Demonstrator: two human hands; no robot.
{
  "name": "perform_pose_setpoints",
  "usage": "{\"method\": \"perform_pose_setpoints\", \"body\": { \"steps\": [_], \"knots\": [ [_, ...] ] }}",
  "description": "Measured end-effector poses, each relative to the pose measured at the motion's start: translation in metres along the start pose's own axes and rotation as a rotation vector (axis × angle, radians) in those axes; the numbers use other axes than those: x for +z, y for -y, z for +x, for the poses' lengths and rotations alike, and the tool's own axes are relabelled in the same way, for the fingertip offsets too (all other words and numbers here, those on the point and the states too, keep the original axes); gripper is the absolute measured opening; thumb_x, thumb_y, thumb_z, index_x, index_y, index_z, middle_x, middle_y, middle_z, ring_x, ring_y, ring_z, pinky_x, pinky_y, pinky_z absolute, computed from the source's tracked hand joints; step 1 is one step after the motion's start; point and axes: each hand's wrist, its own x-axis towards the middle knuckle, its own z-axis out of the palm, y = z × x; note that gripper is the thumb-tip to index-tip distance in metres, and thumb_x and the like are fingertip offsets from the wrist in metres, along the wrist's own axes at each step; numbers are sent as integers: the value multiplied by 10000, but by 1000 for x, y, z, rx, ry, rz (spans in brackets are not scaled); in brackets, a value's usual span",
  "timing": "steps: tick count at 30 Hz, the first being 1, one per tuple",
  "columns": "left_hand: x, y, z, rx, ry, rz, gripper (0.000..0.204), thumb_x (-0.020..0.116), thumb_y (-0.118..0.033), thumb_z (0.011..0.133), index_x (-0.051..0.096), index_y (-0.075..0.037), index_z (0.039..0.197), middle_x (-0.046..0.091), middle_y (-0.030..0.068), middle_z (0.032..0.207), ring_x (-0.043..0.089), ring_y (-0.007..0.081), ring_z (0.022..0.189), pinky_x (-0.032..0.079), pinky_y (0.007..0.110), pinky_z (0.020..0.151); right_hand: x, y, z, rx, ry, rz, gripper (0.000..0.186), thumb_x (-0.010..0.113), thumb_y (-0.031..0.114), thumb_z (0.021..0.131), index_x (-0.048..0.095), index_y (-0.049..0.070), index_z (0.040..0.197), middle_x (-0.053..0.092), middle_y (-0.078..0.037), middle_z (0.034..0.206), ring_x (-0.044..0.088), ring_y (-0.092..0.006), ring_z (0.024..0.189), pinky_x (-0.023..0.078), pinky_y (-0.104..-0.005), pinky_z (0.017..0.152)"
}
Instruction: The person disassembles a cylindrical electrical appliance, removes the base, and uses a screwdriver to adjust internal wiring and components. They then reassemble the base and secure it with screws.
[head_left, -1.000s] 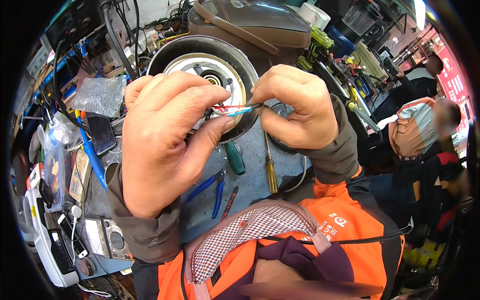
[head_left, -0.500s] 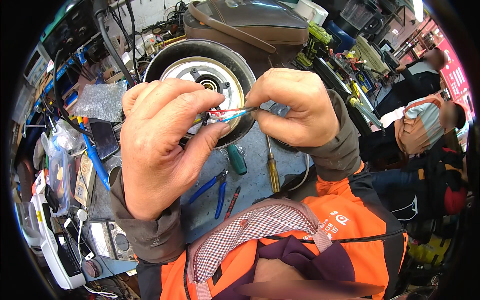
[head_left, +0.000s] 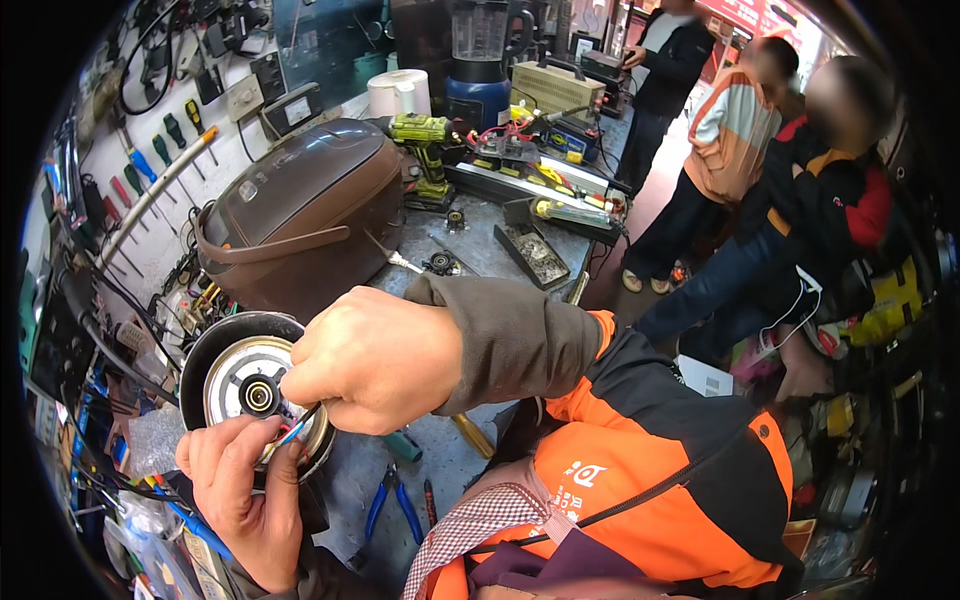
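Observation:
My left hand (head_left: 245, 490) pinches a few thin coloured wires (head_left: 293, 432), a blue one showing most plainly, between thumb and forefinger. Just above it, my right hand (head_left: 370, 360) is closed on the other end of the wires, where a short dark piece shows at the fingertips. Behind both hands stands a round metal part (head_left: 228, 385) with a black rim and a ringed hub at its centre. My right hand and forearm cover part of its right side. Where exactly the wires join it is hidden.
Blue-handled cutters (head_left: 395, 503), a green-handled tool (head_left: 403, 446) and a yellow-handled screwdriver (head_left: 472, 436) lie on the bench. Beyond them stand a brown rice cooker (head_left: 300, 200), a green cordless drill (head_left: 422, 150) and a small dark tray (head_left: 532, 255). Several people (head_left: 735, 140) stand at the right.
The view has swung to the right, so the hands and round part now sit lower left and more bench and people show. Both hands still pinch the wires.

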Motion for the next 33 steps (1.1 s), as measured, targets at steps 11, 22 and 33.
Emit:
{"method": "perform_pose_setpoints", "body": {
  "steps": [11, 22, 33],
  "knots": [
    [4, 6, -2, 72, -5, -18, 172, 824, -16, 878, 770, -37, 1040, 705, 88, 978, 616, 269, 935, 408, 389, 958, 11, 10, -8, 80, -42, -32, 150, 755, 99, 782, 620, 56, 830, 634, -138, 786, 673, -416, 733, 528, -526, 618],
    [8, 6, -1, 48, -32, 7, 148, 829, -38, 894, 763, -31, 1026, 707, 89, 968, 611, 271, 926, 407, 386, 938, 6, 14, -9, 68, -7, -54, 155, 749, 124, 864, 614, 56, 833, 617, -131, 758, 673, -393, 726, 538, -505, 634],
    [15, 9, 3, 32, -78, 60, 268, 856, -31, 828, 791, -41, 1088, 756, 95, 1012, 663, 271, 927, 419, 389, 929, 8, -1, -8, 41, -10, -91, 156, 733, 57, 841, 706, 53, 994, 685, -143, 858, 716, -385, 796, 594, -462, 702]
  ]
}}
